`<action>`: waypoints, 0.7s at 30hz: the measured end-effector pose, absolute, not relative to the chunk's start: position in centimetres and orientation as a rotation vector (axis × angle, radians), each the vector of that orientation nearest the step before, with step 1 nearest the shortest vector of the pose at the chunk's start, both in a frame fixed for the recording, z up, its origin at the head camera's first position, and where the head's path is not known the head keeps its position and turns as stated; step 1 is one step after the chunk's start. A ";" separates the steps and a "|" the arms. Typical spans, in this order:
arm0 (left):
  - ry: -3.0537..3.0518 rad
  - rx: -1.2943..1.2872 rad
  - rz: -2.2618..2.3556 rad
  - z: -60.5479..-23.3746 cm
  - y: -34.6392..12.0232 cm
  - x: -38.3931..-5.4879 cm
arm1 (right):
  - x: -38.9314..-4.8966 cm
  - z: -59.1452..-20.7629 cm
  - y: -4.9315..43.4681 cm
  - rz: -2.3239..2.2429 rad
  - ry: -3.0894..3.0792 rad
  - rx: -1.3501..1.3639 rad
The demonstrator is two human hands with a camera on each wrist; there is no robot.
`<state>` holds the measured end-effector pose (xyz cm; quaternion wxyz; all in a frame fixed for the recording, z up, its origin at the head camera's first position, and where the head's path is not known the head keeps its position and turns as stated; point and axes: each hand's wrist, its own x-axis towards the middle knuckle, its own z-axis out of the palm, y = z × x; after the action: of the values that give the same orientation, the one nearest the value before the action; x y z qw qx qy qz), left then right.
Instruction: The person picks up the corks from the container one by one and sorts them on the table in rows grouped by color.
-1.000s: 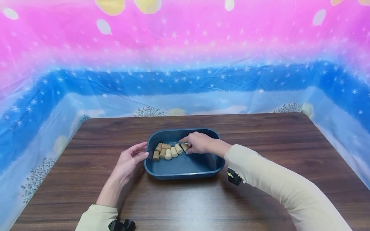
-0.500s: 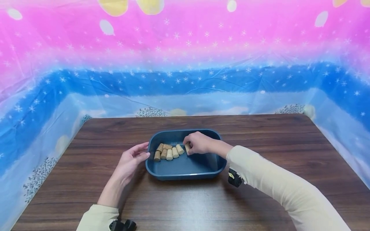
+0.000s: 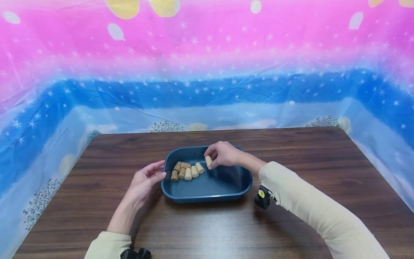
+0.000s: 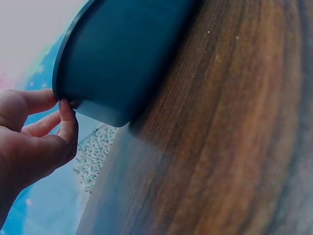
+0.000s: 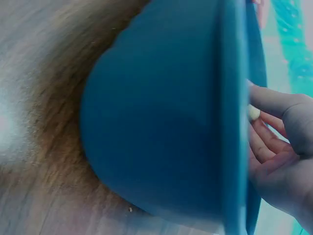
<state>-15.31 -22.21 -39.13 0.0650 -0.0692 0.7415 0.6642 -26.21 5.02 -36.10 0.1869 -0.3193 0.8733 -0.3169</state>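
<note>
A dark blue rectangular tub with rounded corners stands on the table. Several corks lie grouped in its left half, some darker brown and some paler. My right hand is over the tub's back right part and pinches one pale cork between thumb and fingers, raised above the tub floor. In the right wrist view, the tub wall hides most of this cork and the fingertips. My left hand holds the tub's left rim, its thumb and fingertips right at the edge.
The brown wood-grain table extends around the tub. A pink and blue cloth with snowflakes hangs behind and along both sides. Small black cameras sit at both wrists.
My right hand has taken the rightmost cork from the row and lifted it up off the tub floor. The left hand stays at the tub's left rim.
</note>
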 end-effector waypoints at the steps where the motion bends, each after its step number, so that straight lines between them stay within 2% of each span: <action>1: 2.237 -0.209 2.005 -39.1 -22.2 -15.3 | -26.3 -36.0 5.2 -0.913 2.457 -0.894; 21: 2.205 -0.226 2.022 -39.1 -22.1 -15.3 | -27.9 -34.0 9.5 -1.383 2.333 -0.708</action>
<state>-15.29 -22.12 -39.12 0.0707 -0.0750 0.7331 0.6723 -27.86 9.47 -34.02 0.1683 -0.2490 0.8205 -0.4862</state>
